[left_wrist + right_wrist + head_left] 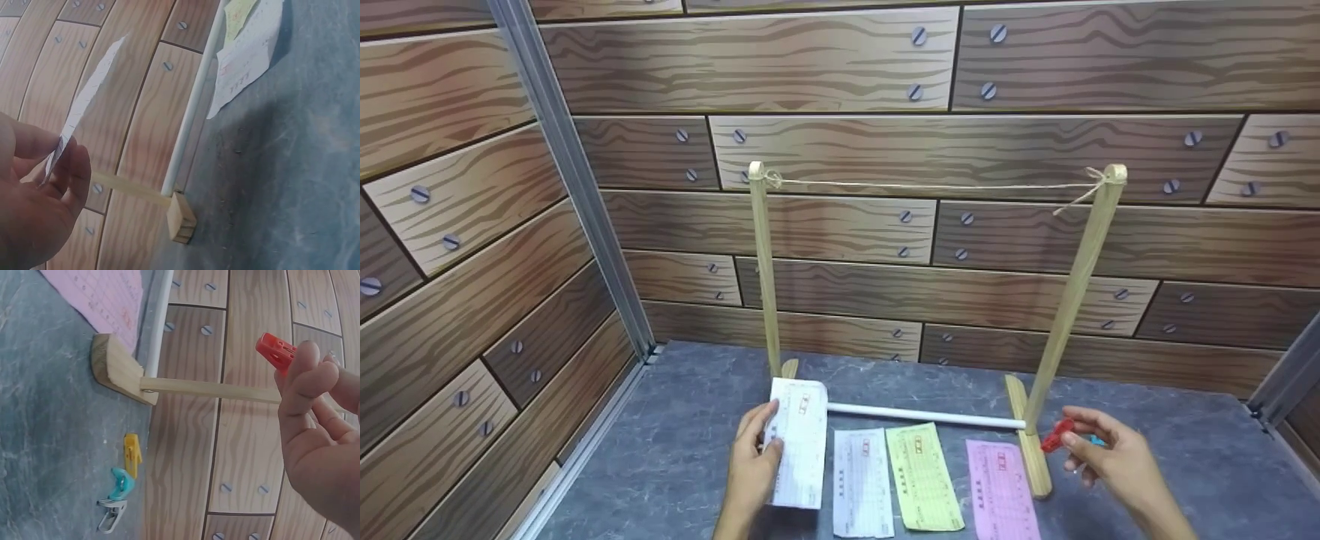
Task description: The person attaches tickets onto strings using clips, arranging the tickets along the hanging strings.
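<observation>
Left hand [751, 466] has the white slip [802, 454] pinched at its left edge between thumb and fingers; slip is up off the bench [697, 405], nearly edge-on in the left wrist view, in front of the left upright [765, 285]. Next along, on the bench: pale blue slip [862, 484], yellow slip [926, 476], pink slip [1003, 491], all between the two hands. Right hand [1117, 461] is raised beside the right upright [1076, 311], thumb and finger pinching the red clip [1057, 435]. Yellow clip [131, 455], teal clip [121, 485], silver clip [115, 509] on the bench, farther right.
</observation>
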